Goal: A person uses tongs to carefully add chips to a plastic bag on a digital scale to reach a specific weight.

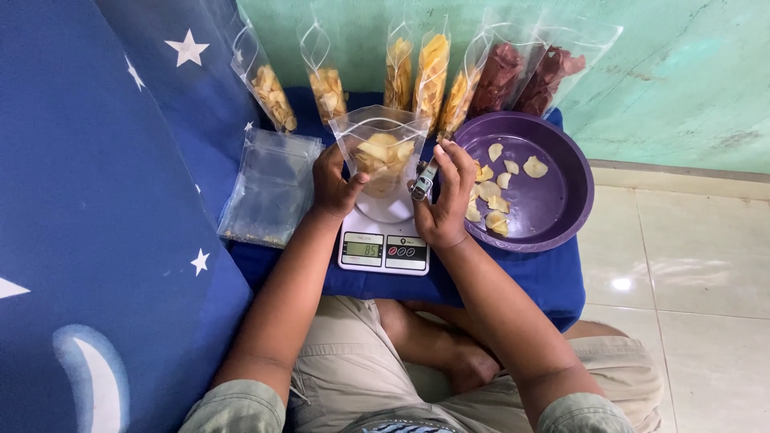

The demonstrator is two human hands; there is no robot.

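A clear plastic pouch (382, 148) partly filled with pale yellow chips stands on a white kitchen scale (383, 240). My left hand (335, 183) grips the pouch's left side. My right hand (443, 200) is at the pouch's right side and holds metal tongs (423, 180) between its fingers. Just right of that hand sits a purple bowl (553, 200) with several loose chips (496, 188).
Several filled pouches of yellow chips (417, 76) and dark red chips (525, 76) lean against the green wall. A stack of empty clear pouches (271, 188) lies left of the scale. Blue star-patterned cloth (104, 200) hangs at left; tiled floor (690, 265) at right.
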